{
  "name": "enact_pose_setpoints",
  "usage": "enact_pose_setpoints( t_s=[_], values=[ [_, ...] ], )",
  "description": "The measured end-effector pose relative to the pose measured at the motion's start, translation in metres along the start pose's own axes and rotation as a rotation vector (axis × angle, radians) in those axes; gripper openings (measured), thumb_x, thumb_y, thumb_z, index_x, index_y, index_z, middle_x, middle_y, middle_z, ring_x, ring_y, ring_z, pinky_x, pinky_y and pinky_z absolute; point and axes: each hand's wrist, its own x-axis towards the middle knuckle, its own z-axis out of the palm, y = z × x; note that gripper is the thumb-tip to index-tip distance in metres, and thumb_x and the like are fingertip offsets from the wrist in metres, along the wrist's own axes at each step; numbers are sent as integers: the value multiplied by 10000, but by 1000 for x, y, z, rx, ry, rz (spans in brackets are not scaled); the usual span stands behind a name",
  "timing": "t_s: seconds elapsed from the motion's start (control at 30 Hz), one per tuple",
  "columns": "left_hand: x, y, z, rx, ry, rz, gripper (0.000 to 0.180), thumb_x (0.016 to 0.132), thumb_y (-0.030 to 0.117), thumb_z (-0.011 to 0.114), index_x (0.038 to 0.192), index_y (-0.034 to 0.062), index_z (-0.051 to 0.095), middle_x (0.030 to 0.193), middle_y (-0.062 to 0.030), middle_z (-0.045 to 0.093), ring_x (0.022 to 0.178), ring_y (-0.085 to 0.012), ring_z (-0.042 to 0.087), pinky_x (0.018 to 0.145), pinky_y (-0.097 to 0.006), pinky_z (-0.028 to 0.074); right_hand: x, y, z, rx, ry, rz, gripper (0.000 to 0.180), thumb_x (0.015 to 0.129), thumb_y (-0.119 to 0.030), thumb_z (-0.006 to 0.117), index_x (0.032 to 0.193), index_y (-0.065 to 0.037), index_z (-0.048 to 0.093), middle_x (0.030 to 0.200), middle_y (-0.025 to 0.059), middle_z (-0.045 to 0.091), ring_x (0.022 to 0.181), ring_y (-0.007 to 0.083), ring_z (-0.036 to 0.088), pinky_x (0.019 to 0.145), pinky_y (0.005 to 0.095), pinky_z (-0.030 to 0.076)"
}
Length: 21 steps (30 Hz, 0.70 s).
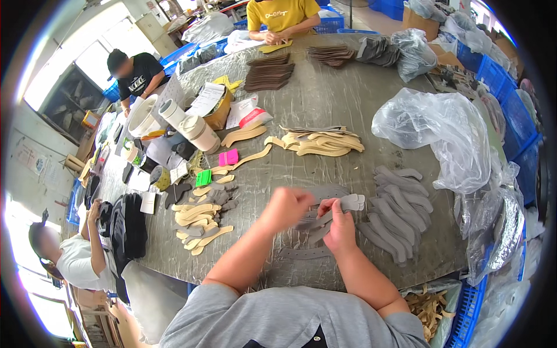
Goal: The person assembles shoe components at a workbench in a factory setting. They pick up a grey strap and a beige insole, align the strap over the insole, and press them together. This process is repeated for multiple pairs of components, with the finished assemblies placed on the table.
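My right hand [341,231] is closed on a few grey curved strips [351,202], pinched between thumb and fingers with their rounded ends sticking out. Just to its left hovers my left hand [285,210], smeared by motion, so its fingers do not show clearly. More grey pieces lie on the table behind and beneath the hands, partly hidden. A single grey strip [303,253] with small holes lies flat nearer to me. Right of my hands is a spread pile of wavy grey strips [400,216].
Cream and grey pieces [200,217] lie at left, a cream stack [328,144] farther back. Brown stacks [270,72] lie at the far side. Clear plastic bags [435,130] cover the right edge. Co-workers sit at the far side [282,20] and left [87,258].
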Motion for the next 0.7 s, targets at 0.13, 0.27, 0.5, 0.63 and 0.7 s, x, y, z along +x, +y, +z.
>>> enact_pose_setpoints(
  t_s=[0.13,0.27,0.5,0.63,0.7],
  values=[
    [80,-79,-66,816,461,-33,160,807,104,599,912,39,701,904,-149,696,909,-336,642,809,-431,501,-1,3,4,-5,-86,17,307,1005,-365,497,854,-99,520,704,-1,451,669,149,466,736,344,459],
    [90,-118,-99,1120,303,-127,134,810,84,576,875,76,692,972,-126,670,1120,-292,536,884,-423,468,-2,0,8,82,-156,116,305,1002,-358,507,842,-99,514,641,-32,352,588,105,361,595,292,376],
    [31,-44,-54,-162,42,-16,87,870,36,626,941,6,666,846,-51,684,740,-143,644,673,-285,506,1,-2,2,49,-64,109,246,972,-323,577,924,-82,559,711,-33,420,636,97,394,572,256,332],
    [-10,-1,-6,-555,-395,-2,138,867,66,632,982,-6,661,814,-64,677,768,-102,651,689,-292,518,-6,-3,15,15,-79,54,241,978,-310,566,950,-71,567,798,-5,506,730,116,467,619,263,370],
    [7,3,-12,-172,-332,68,136,857,87,649,965,12,685,786,-52,684,764,-94,639,704,-290,517,-6,-5,13,10,-14,51,231,993,-282,543,972,-53,567,780,5,512,722,121,463,648,269,388]
  ],
)
